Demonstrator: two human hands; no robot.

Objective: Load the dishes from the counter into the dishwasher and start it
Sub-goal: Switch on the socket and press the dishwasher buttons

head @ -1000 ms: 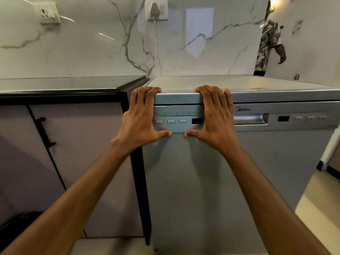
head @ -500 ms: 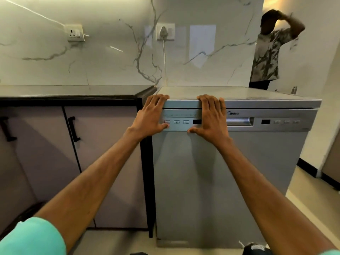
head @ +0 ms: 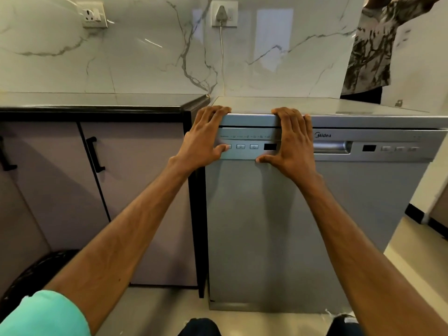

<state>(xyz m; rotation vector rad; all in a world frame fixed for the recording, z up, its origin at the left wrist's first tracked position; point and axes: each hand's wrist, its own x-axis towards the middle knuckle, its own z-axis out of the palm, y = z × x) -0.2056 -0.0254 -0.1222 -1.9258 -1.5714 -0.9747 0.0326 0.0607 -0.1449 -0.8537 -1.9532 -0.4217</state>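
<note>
A silver dishwasher (head: 266,226) stands with its door closed. Its control panel (head: 247,146) has small buttons and a dark display. My left hand (head: 206,137) lies flat on the door's upper left corner, fingers over the top edge, thumb on the leftmost button. My right hand (head: 291,144) lies flat on the panel beside it, fingers over the top edge, thumb at the panel's lower edge. The recessed door handle (head: 332,147) sits just right of my right hand. No dishes are in view.
A grey countertop (head: 97,100) with lilac cabinet doors (head: 135,190) and black handles adjoins the dishwasher on the left. A plugged-in cable (head: 221,57) hangs down the marble wall. Another person (head: 371,49) stands at the back right. A dark basket (head: 36,275) sits on the floor at left.
The view has drawn back and dropped, so more of the door and floor shows. Both hands stay on the top of the dishwasher door. My left thumb now lies on the leftmost button.
</note>
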